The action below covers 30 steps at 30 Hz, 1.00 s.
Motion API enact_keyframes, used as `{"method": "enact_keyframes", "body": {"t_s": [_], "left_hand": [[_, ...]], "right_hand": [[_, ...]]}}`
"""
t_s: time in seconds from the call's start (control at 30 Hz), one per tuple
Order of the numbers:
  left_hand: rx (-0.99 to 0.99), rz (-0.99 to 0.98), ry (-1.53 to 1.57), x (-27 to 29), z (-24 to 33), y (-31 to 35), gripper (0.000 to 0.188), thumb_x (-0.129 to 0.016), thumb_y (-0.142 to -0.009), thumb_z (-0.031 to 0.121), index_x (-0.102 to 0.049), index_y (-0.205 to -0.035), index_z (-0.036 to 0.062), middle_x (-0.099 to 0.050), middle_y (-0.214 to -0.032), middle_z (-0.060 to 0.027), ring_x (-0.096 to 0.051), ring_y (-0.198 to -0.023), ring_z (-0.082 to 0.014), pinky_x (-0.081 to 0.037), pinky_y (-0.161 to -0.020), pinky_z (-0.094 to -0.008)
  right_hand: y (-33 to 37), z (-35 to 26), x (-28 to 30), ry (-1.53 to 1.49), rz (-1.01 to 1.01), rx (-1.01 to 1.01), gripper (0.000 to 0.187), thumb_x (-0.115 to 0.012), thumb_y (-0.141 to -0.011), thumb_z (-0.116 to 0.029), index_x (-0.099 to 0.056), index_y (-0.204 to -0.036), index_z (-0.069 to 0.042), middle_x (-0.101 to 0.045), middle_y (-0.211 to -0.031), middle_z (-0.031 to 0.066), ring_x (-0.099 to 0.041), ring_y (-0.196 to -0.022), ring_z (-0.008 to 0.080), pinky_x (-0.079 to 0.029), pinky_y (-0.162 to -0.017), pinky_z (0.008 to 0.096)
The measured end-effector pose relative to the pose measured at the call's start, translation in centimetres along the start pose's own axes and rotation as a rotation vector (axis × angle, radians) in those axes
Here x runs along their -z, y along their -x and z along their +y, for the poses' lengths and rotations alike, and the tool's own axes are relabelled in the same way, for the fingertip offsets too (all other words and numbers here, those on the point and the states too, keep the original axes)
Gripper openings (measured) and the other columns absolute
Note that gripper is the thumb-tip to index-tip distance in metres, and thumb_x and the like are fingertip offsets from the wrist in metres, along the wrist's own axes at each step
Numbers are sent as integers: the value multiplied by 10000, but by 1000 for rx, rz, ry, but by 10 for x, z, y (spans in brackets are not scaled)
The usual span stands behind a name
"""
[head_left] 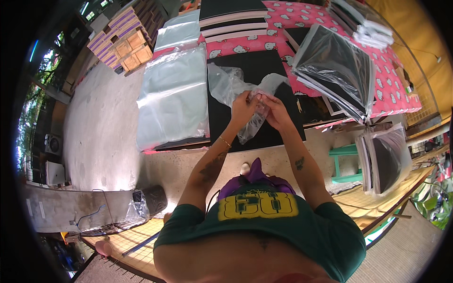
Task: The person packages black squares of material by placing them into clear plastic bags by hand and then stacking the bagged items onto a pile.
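A crumpled clear plastic bag (255,126) is bunched between my two hands, above a flat black board (222,123) on the table. My left hand (243,107) pinches it from the left, and my right hand (275,109) grips it from the right, the fingertips nearly meeting. Loose parts of the plastic spread to both sides and hang below my fingers. Just left of the board lies a pile of flat clear plastic sleeves (173,101). On the right, a stack of plastic-wrapped black boards (335,68) sits at a slant.
The table has a pink patterned cover (295,18). More black boards (232,23) are stacked at its far side. Cartons (127,37) are piled on the floor at far left. A green stool (343,162) and wrapped boards (384,158) stand at right. A speaker (53,144) is at far left.
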<state>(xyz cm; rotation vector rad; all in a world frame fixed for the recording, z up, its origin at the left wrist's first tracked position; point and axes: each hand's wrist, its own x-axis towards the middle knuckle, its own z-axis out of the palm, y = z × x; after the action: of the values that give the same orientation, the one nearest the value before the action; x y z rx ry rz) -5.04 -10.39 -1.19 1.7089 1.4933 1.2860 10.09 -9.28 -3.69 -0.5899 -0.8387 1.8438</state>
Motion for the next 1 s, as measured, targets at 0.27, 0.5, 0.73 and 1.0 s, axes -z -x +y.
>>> {"method": "enact_keyframes", "body": {"t_s": [0.27, 0.5, 0.73, 1.0], "left_hand": [[-14, 307, -136, 35, 3, 2, 205, -572, -864, 199, -566, -814, 1, -585, -663, -173, -581, -608, -360, -441, -548, -389], [264, -141, 98, 160, -93, 28, 166, -602, -845, 118, -594, -927, -26, -637, -737, -76, -601, -660, -138, -491, -633, -273], [-285, -579, 309, 93, 142, -7, 663, -642, -724, 108, -375, -1328, 50, -510, -1196, -99, -454, -1146, -225, -277, -1023, -335], [-177, -306, -764, 126, 102, -8, 278, -548, -833, 159, -593, -1062, 9, -550, -1103, -164, -590, -919, -234, -460, -793, -275]], "right_hand": [[60, -56, -31, -417, 103, 34, 254, -546, -888, -236, -543, -1071, -60, -605, -1038, 65, -592, -936, 175, -483, -835, 374], [71, -122, -13, -38, -98, 55, 341, -569, -838, -109, -522, -1176, -102, -566, -1045, 80, -566, -941, 154, -488, -713, 279], [75, -177, -108, 1127, -953, 210, 235, -649, -755, -52, -665, -976, -132, -472, -1175, 74, -497, -1054, 208, -373, -889, 283], [81, -179, -5, 2136, 588, 185, 398, -646, -726, -273, -614, -1098, -133, -559, -1049, 167, -603, -890, 374, -499, -735, 431]]}}
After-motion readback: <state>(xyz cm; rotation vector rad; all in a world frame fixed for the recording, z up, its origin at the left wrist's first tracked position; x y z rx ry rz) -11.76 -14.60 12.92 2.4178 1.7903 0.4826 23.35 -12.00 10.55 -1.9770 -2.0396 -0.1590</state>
